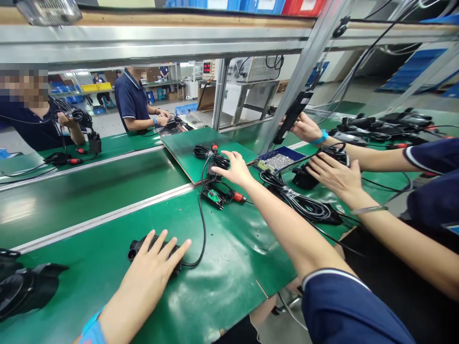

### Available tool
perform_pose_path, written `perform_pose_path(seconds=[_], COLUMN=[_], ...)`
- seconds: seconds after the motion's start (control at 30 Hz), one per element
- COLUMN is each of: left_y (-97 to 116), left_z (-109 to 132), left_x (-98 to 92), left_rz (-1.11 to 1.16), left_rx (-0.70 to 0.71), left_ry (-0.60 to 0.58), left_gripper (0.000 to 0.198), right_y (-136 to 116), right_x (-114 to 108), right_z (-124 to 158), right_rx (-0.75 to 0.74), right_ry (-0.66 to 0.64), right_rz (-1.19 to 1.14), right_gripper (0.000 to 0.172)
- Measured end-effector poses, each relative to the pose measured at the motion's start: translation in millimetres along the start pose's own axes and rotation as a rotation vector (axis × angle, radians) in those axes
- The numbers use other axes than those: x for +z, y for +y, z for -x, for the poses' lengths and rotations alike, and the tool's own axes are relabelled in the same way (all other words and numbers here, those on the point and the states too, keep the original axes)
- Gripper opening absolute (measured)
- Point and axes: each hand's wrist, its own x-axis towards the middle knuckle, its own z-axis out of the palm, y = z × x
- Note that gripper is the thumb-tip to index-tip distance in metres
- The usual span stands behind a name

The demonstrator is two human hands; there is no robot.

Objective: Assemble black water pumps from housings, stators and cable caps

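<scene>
My left hand (156, 260) lies over a black plastic housing (135, 249) on the green bench, its fingers spread. A black cable (204, 224) runs from that housing toward the back. My right hand (236, 169) reaches forward with fingers apart, its thumb at a small black box (214, 172) beside a coiled black cable (202, 152). Whether the thumb touches the box I cannot tell. Just below sits an opened black case with a green circuit board (214, 195). An orange-red connector (238, 197) is next to it.
To the right, a co-worker's hands hold a hanging black power screwdriver (294, 117) and a black part (304, 177). A blue tray of screws (279, 160) and a bundled cable (301, 200) lie between us. Another black housing (28, 286) sits far left. Two people work across the bench.
</scene>
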Motion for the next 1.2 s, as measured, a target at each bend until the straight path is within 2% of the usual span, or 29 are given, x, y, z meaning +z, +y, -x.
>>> perform_pose_path(seconds=[0.07,0.13,0.17,0.23,0.3,0.43,0.53,0.73,0.83,0.9,1.0,1.1,1.2], left_y=[1,1,1,0,1,-2,-10,-26,-27,-26,-23,-18,-9], left_z=[5,11,14,20,23,22,20,17,10,3,-17,-45,-78], left_x=[10.7,22.0,27.6,38.3,48.1,63.4,68.3,65.0,63.3,61.7,58.1,56.2,59.7], left_rz=[0.004,-0.003,-0.015,-0.042,-0.054,0.004,0.074,0.188,0.236,0.270,0.321,0.371,0.401], left_rx=[-0.038,-0.075,-0.084,-0.086,-0.097,-0.112,-0.058,0.038,0.079,0.104,0.157,0.246,0.295], left_ry=[0.047,0.110,0.149,0.224,0.280,0.356,0.381,0.344,0.334,0.325,0.295,0.267,0.270], left_gripper=[0.098,0.103,0.101,0.097,0.091,0.074,0.062,0.054,0.052,0.051,0.052,0.055,0.062], right_y=[2,4,6,11,17,23,24,35,45,53,67,83,98], right_x=[14,26,31,37,38,26,10,-21,-27,-26,-20,-17,-33], right_z=[-34,-51,-55,-54,-47,-18,19,136,191,216,227,213,195], right_rx=[0.098,0.190,0.231,0.294,0.346,0.436,0.467,0.486,0.481,0.464,0.427,0.372,0.309], right_ry=[-0.008,-0.025,-0.031,-0.029,-0.007,0.048,0.090,0.126,0.159,0.198,0.279,0.345,0.386], right_rz=[-0.020,-0.069,-0.105,-0.196,-0.307,-0.582,-0.783,-1.009,-1.022,-0.996,-0.922,-0.815,-0.640], right_gripper=[0.106,0.121,0.123,0.111,0.087,0.045,0.028,0.026,0.032,0.036,0.041,0.045,0.054])
